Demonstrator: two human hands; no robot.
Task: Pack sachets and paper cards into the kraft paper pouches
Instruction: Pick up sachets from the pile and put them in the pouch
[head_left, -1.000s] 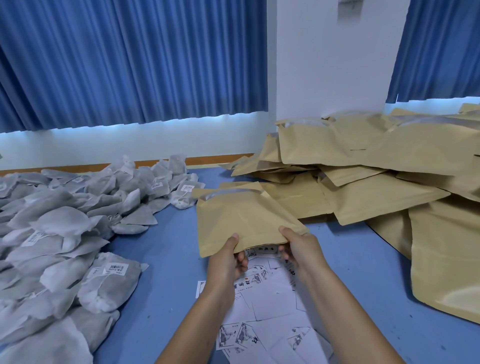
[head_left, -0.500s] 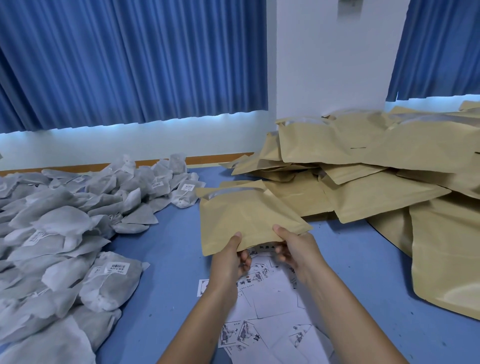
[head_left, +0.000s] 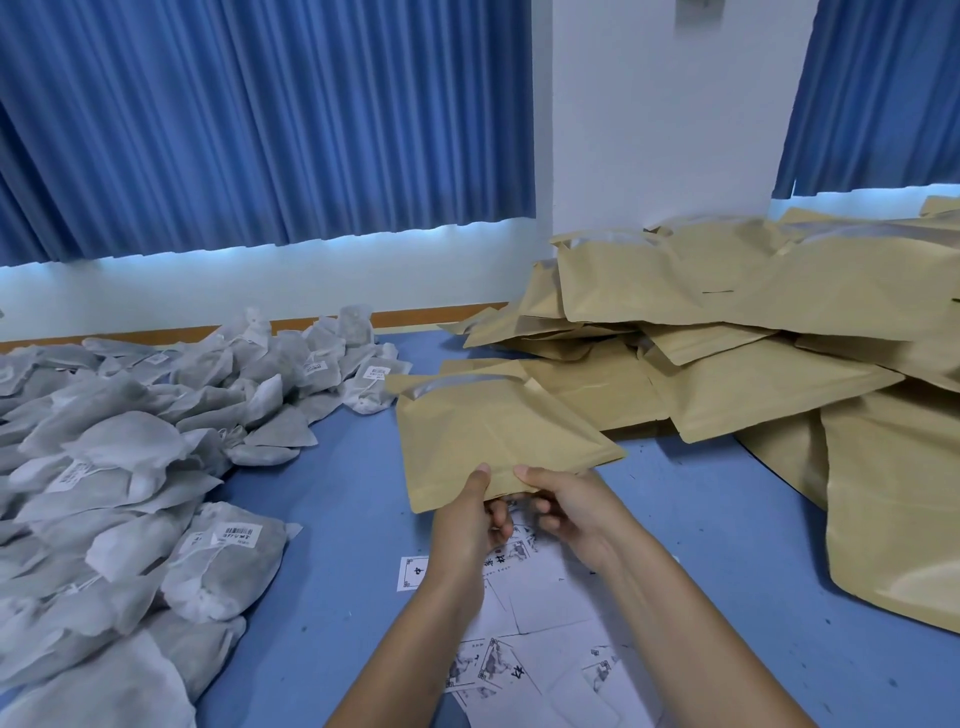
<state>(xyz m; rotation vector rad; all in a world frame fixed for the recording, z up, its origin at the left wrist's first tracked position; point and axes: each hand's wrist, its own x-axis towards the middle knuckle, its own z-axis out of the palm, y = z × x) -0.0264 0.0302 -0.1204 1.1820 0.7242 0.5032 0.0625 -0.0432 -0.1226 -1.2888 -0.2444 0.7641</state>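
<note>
A heap of grey sachets (head_left: 130, 467) covers the left side of the blue table (head_left: 332, 525), running out of view at the left and bottom edges. Their barcode labels are too small to read. Between this heap and the hands a strip of bare table runs toward the far edge, where a wooden strip (head_left: 441, 314) meets the wall under blue curtains (head_left: 260, 119).

Near the middle, the left hand (head_left: 470, 519) and the right hand (head_left: 571, 506) each pinch the near edge of one kraft pouch (head_left: 493, 431), thumbs on top and fingers curled beneath. The pouch is held tilted above the table, its mouth toward the far edge. What is inside it cannot be told. Under the hands and forearms lie white paper cards (head_left: 545, 597), partly hidden by the arms and cut off at the bottom edge.

To the right a pile of pouches (head_left: 753, 322) fills the far right corner and runs past the right edge. Whether the held pouch touches it is unclear. Bare table lies between the cards and this pile.
</note>
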